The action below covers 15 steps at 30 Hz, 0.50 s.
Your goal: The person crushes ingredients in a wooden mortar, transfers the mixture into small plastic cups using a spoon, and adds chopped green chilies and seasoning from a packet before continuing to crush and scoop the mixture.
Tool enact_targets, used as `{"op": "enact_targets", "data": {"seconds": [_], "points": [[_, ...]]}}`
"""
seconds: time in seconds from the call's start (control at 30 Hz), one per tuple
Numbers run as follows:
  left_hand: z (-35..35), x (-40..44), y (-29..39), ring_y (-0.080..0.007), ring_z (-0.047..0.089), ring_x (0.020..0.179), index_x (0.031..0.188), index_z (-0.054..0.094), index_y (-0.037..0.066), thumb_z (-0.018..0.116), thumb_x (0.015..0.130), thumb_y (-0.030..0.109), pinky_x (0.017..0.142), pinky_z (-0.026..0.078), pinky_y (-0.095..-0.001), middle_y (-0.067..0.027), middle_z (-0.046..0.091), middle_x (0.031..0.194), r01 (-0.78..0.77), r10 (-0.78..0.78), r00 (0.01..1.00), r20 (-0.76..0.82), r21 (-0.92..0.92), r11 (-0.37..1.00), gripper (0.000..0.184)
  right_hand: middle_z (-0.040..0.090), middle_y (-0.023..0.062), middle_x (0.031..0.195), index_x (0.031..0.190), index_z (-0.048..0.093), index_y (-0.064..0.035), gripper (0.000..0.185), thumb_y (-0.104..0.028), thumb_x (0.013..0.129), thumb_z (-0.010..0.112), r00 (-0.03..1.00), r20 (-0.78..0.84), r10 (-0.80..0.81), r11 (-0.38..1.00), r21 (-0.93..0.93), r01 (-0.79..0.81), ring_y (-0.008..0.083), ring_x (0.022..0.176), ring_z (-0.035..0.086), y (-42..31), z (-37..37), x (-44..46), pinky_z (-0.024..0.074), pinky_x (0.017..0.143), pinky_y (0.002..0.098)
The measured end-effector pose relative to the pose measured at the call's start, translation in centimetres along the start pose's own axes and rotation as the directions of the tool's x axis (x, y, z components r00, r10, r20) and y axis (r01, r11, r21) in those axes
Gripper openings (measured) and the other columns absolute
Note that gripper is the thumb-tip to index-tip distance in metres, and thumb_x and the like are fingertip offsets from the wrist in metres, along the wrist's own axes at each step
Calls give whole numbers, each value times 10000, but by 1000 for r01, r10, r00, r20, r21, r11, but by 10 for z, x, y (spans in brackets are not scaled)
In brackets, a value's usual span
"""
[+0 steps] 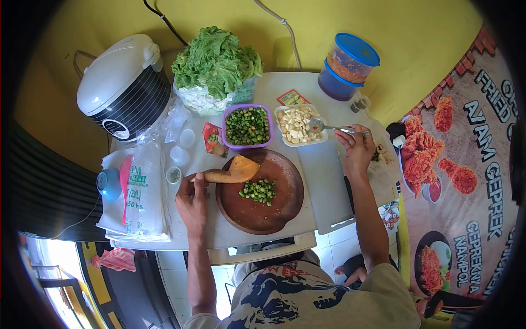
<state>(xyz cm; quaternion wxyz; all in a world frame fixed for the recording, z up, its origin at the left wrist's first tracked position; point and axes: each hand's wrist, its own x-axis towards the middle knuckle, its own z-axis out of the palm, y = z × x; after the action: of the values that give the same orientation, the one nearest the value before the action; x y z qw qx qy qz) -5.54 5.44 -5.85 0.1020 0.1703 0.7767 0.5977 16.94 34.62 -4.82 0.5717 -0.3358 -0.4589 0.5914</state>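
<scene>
My left hand (192, 202) is closed around the handle of a wooden pestle (234, 171), whose broad orange-brown head hangs over the upper left of a round brown mortar dish (230, 211). Chopped green chillies (257, 191) lie in a small heap in the dish. My right hand (356, 147) grips a metal spoon (329, 128) by its handle. The spoon's bowl rests among pale cut pieces (293, 122), which look like garlic, in a white tub (300, 143). Beside that tub stands a purple container (247, 146) of cut green chillies (247, 125).
A rice cooker (123, 82) stands back left, beside a tub of lettuce (216, 63). Stacked blue-lidded containers (348, 63) are back right. Plastic packs (148, 192), small cups (179, 156) and a blue bowl (109, 183) occupy the left. A grey cutting board (326, 189) lies right of the dish.
</scene>
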Motion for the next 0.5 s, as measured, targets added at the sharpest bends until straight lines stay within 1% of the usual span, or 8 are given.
{"op": "enact_targets", "data": {"seconds": [0.13,0.3,0.43,0.5], "points": [[0,0,0,-149,662,740,1045,661,-53,619,968,359,627,549,-284,-122,696,802,1,-1,1000,2,-13,1000,421,635,196,965,1065,495,13,185,-168,1033,471,1000,1,22,1000,11,-22,302,835,709,-1,0,1,615,770,375],[0,-1,1,-151,662,741,1050,658,-52,621,967,357,630,550,-286,-123,696,802,3,-3,1000,1,-23,1000,419,633,201,960,1066,494,16,203,-183,1031,481,998,-59,14,999,42,-11,316,835,709,-4,-2,3,610,774,383],[0,0,0,-156,666,743,1052,657,-51,622,967,354,633,553,-288,-126,698,807,7,-7,1000,6,-22,1000,416,630,199,955,1067,494,15,208,-189,1028,493,998,-56,8,998,65,-4,317,834,708,-10,-4,2,608,775,383],[0,0,0,-157,668,744,1050,657,-51,621,967,352,633,553,-289,-128,699,809,9,-9,1000,-2,-22,1000,413,631,196,955,1060,499,12,203,-188,1023,506,1000,-29,6,997,77,-4,315,827,710,-17,-3,-3,606,766,379]]}}
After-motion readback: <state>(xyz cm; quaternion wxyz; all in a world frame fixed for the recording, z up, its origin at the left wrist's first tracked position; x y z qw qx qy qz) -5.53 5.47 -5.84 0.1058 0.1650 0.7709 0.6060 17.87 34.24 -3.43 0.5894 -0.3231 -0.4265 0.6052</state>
